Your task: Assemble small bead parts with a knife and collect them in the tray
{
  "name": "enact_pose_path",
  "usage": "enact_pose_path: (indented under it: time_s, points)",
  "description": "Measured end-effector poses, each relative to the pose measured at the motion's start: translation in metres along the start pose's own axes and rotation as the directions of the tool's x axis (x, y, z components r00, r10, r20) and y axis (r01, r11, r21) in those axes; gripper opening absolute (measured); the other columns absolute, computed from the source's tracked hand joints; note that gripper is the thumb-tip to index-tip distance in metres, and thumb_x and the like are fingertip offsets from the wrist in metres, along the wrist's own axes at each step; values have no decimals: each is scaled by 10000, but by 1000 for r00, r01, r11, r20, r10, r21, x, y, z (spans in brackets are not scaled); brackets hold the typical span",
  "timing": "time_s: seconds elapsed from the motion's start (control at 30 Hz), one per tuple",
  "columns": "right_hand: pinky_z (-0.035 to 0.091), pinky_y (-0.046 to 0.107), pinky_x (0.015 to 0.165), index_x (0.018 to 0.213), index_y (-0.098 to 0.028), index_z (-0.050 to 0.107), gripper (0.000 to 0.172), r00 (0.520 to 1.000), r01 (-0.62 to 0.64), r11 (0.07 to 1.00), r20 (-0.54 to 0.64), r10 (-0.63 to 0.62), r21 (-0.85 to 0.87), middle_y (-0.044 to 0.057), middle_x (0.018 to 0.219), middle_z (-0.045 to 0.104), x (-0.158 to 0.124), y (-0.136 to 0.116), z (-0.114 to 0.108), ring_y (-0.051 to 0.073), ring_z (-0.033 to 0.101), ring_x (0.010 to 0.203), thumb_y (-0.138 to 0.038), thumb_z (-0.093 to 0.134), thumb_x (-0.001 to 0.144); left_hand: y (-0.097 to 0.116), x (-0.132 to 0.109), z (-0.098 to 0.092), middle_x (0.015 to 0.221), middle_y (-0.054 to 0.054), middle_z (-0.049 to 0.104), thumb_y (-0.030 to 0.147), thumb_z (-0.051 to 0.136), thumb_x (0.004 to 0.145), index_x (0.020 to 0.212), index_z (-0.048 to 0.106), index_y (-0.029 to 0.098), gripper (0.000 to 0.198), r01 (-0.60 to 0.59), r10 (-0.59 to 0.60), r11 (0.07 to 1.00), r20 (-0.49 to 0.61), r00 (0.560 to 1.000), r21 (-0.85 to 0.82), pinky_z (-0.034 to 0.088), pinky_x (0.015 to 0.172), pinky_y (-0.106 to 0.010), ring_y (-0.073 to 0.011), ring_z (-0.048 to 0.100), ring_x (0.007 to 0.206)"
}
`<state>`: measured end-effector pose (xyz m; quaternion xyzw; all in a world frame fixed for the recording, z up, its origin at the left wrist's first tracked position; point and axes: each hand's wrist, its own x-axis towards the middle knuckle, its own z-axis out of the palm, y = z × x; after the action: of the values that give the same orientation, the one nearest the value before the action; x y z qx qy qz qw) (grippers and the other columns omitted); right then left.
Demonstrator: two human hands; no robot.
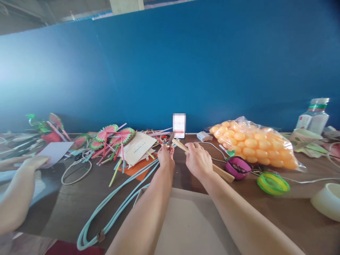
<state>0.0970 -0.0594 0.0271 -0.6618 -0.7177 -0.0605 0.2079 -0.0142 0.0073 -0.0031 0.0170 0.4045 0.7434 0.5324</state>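
My right hand (198, 159) is wrapped round the wooden handle of a hammer (223, 173). The handle slants from the lower right up to a dark head in front of my left hand. My left hand (166, 154) is closed in a pinch close to that head, with a small shiny, brass-coloured piece at its fingertips, too small to name. Light-blue tubes (117, 191) loop over the table and run up to my left wrist; whether the hand grips them is hidden. A grey-beige board or box (191, 216) lies under my forearms.
A phone (179, 124) stands against the blue wall. Paper fans (122, 136) and papers (139, 147) crowd the left; a bag of orange balls (255, 143), a purple bowl (238, 167) and green rings (273, 183) lie right. Another person's hand (35, 162) holds paper at far left.
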Motion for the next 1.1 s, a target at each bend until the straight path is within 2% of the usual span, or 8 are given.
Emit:
enact_pose_path:
  time_s: [0.17, 0.3, 0.43, 0.57, 0.7, 0.87, 1.1]
  points:
    - [395, 333, 767, 1150, -237, 528, 245, 997, -27, 1000, -68, 27, 7, 75, 1090, 596, 0, 1, 0, 232, 587, 969, -226, 484, 909, 0, -1, 0, 722, -27, 568, 237, 516, 919, 836, 538, 151, 121, -27, 26, 1000, 24, 999, 16, 535, 679, -238, -85, 575, 610]
    - [395, 329, 775, 1142, -241, 548, 248, 999, 11, 1000, -32, -11, -6, 75, 1084, 599, 0, 0, -1, 229, 585, 977, -211, 482, 906, 1, -4, 1, 695, -9, 538, 220, 499, 927, 819, 514, 154, 128, -11, 11, 1000, -4, 1000, 20, 528, 670, -222, -76, 562, 590]
    - [396, 327, 794, 1166, -240, 533, 254, 999, 0, 1000, -39, 0, -11, 86, 1101, 590, -1, -1, -3, 224, 581, 984, -227, 454, 925, 2, -5, 1, 712, -18, 549, 225, 516, 922, 819, 518, 146, 129, -29, 29, 999, 6, 1000, 22, 527, 658, -220, -79, 571, 599]
    - [398, 322, 796, 1161, -239, 542, 257, 1000, 9, 1000, 4, -9, -16, 89, 1099, 593, -1, -1, -5, 220, 581, 985, -214, 445, 924, 2, -4, 1, 681, -6, 532, 211, 503, 927, 791, 508, 149, 149, -3, 3, 1000, -10, 1000, 15, 520, 641, -212, -74, 559, 577]
    - [397, 329, 804, 1162, -237, 536, 255, 999, -15, 1000, -35, 14, -8, 90, 1114, 590, 0, -1, -4, 228, 579, 996, -226, 463, 918, 2, -4, 1, 704, -17, 549, 217, 521, 919, 814, 522, 146, 127, -18, 18, 1000, 10, 1000, 6, 522, 659, -222, -79, 569, 591]
    - [395, 327, 798, 1146, -239, 544, 249, 1000, 1, 1000, -10, -1, -5, 83, 1106, 596, -1, -1, -3, 226, 582, 993, -210, 476, 908, 2, -3, 1, 696, -9, 537, 209, 521, 918, 818, 510, 151, 116, 14, -14, 1000, -10, 1000, -2, 524, 666, -226, -78, 562, 581]
    - [397, 330, 786, 1167, -236, 523, 268, 994, -51, 998, -90, 54, 27, 80, 1122, 599, 1, 3, -2, 232, 586, 977, -223, 495, 900, 1, -1, 1, 736, -33, 577, 209, 514, 919, 874, 534, 144, 82, 3, -3, 1000, 32, 999, -24, 522, 666, -235, -88, 580, 601]
